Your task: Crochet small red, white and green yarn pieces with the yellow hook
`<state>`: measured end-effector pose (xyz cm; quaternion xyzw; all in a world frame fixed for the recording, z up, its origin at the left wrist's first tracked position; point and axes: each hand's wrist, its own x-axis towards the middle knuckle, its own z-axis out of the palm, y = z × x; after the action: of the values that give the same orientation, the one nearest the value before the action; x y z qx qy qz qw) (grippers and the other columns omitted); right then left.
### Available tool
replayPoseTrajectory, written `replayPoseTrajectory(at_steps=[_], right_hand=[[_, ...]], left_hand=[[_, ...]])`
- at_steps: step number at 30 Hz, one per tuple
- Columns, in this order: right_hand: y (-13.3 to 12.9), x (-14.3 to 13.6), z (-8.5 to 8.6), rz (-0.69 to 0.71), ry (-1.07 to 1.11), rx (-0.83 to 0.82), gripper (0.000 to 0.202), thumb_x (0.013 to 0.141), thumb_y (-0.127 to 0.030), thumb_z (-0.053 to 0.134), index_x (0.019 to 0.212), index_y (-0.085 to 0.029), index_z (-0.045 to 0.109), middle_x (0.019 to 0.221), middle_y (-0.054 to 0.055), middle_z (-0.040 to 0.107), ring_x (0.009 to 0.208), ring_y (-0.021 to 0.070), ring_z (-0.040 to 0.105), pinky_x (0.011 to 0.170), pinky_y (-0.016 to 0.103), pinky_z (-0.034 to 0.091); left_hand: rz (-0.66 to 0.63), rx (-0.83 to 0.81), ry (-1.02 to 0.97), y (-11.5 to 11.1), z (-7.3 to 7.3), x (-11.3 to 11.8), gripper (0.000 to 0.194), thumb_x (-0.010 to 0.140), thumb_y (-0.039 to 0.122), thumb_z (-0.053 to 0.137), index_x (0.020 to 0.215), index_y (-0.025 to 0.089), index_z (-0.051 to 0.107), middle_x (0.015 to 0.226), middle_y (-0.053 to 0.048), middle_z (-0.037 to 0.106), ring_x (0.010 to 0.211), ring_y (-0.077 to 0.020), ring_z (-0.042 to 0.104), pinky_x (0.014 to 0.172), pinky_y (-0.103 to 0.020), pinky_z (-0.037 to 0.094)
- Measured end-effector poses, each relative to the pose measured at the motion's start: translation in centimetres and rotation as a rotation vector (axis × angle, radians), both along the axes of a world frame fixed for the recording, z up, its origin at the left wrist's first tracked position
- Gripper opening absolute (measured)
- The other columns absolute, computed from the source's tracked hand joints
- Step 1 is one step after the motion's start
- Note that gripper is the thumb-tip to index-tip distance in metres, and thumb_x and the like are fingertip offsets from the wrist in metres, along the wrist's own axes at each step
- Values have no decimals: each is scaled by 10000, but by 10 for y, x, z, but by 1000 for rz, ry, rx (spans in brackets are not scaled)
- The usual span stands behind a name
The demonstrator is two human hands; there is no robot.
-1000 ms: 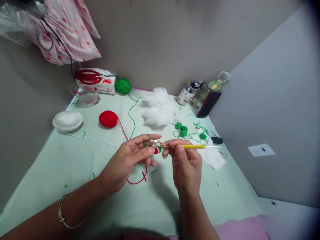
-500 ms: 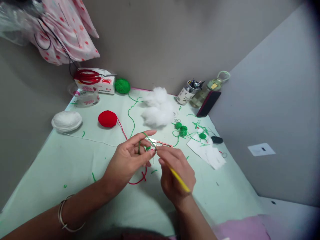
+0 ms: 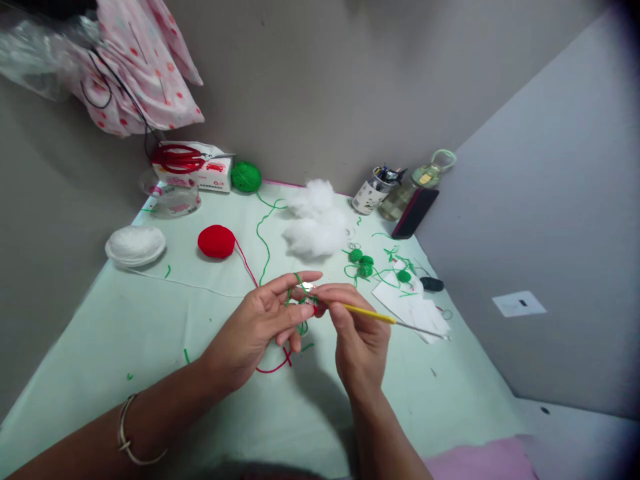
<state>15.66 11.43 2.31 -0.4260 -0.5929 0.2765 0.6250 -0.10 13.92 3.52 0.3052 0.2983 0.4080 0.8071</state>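
Between thumb and fingers, my left hand [image 3: 260,323] pinches a small crochet piece [image 3: 311,307] of green, white and red yarn, partly hidden by the fingertips. Green yarn runs over its raised index finger. A yellow-handled crochet hook [image 3: 370,313] is gripped in my right hand [image 3: 363,340], its back end pointing right and its tip hidden at the piece. The fingertips of both hands nearly meet there. From the red yarn ball [image 3: 216,241] a strand leads toward the left hand, and a red loop [image 3: 273,370] lies below it.
White stuffing [image 3: 317,227] lies beyond the hands. A white yarn ball [image 3: 135,246] and a green yarn ball [image 3: 247,177] sit on the left. Small green crocheted balls [image 3: 365,263], papers [image 3: 413,310], a pen cup [image 3: 374,190], a bottle [image 3: 400,197] and a phone [image 3: 415,213] stand or lie right.
The hook has swung from pointing down toward me to nearly level, its back end now to the right. My right hand has turned with it, and the piece shows more red.
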Motion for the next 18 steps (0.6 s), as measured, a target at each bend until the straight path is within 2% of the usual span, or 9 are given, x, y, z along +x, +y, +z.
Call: replayPoseTrajectory(at_steps=[3,5,7,8,10,11,15,18], right_hand=[[-5,-4,-6,-95,-231,99,283,975,-101,602,1104,-290,768,995,37,774,900,187,724,757,347,601],[-9,-5,-11,-186,-427,226,384,938,-58,640,1209,-307,749,1088,55,766,962,199,728,798,358,605],[-10,-4,-14,-224,-541,320,467,917,-41,661,1293,-313,715,1167,76,754,1011,213,724,810,366,608],[-10,-2,-14,-210,-528,330,470,923,-43,652,1303,-313,709,1163,77,757,1010,214,723,804,368,609],[-8,1,-10,-161,-373,244,395,952,-62,615,1237,-307,738,1070,60,773,954,202,721,770,360,603],[-6,3,-7,-142,-255,171,336,970,-85,597,1174,-298,760,1006,49,775,894,189,715,741,349,594],[1,8,-1,4,231,-110,201,1004,-227,599,960,-263,793,876,19,738,676,129,644,643,298,549],[4,6,-5,129,351,-210,162,983,-289,649,931,-257,799,903,24,741,715,127,641,669,286,540]], left_hand=[[64,32,79,-2,-2,2,420,808,240,865,1214,253,760,810,51,627,461,5,413,508,-156,482],[50,-7,58,-2,-4,3,414,824,253,854,1226,247,755,756,59,613,437,13,366,486,-142,445],[-6,-99,-12,1,-6,3,364,852,255,826,1208,207,768,631,81,523,425,10,272,471,-132,412],[-33,-146,-47,2,-6,2,338,858,246,817,1188,182,779,583,95,459,432,4,229,469,-127,400],[-48,-207,-95,6,-6,0,310,851,213,815,1154,151,797,555,110,373,455,-7,188,466,-114,375],[-33,-212,-103,8,-6,-1,301,839,195,821,1135,149,804,568,107,375,465,-8,186,467,-111,370],[33,-114,-32,8,-5,-4,302,815,201,845,1115,201,811,660,77,501,496,-9,300,534,-132,434],[22,-2,52,3,-4,-2,387,819,249,849,1200,250,781,680,66,561,537,-39,421,599,-178,487]])
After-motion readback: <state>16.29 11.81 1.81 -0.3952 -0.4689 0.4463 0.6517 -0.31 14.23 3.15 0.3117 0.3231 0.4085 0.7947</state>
